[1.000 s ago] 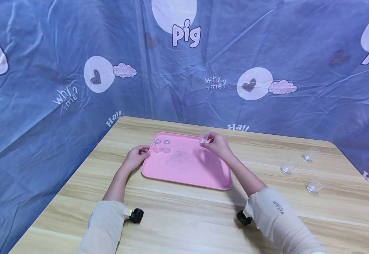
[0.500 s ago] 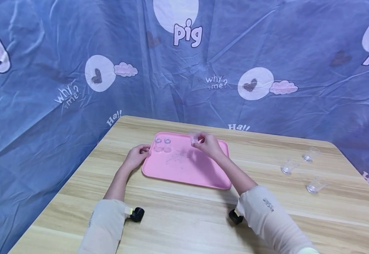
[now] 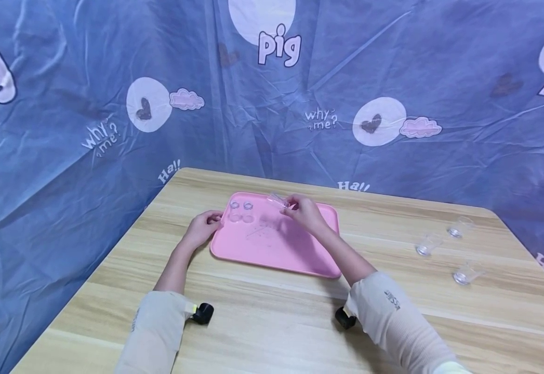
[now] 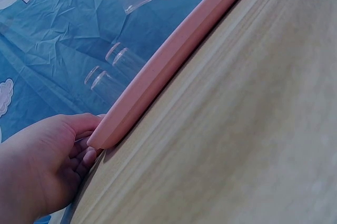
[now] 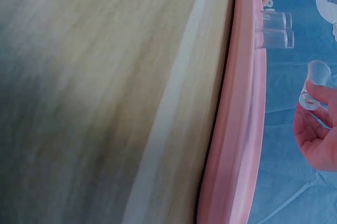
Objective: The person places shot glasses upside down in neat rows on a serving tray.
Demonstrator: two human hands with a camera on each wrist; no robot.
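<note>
My right hand (image 3: pixel 306 214) pinches a small clear plastic cup (image 3: pixel 277 200) near its base, above the back part of a pink tray (image 3: pixel 272 254). The cup is tipped over, its mouth toward the left; in the right wrist view thumb and fingers (image 5: pixel 316 129) close on the base end. Two more clear cups (image 3: pixel 241 213) stand upside down side by side in the tray's back left corner. At the tray's left rim my left hand (image 3: pixel 200 228) grips the edge, and in the left wrist view its fingers (image 4: pixel 79 163) curl at the tray corner.
Three clear cups stand upright on the wooden table (image 3: pixel 262 322) to the right: a far one (image 3: pixel 460 227), a middle one (image 3: pixel 428 244) and a near one (image 3: pixel 468 272). A blue printed cloth (image 3: pixel 262 135) hangs behind the table.
My right hand has moved left over the tray, and the cup in it has gone from upright to tipped toward the left. The left hand stays at the tray's rim.
</note>
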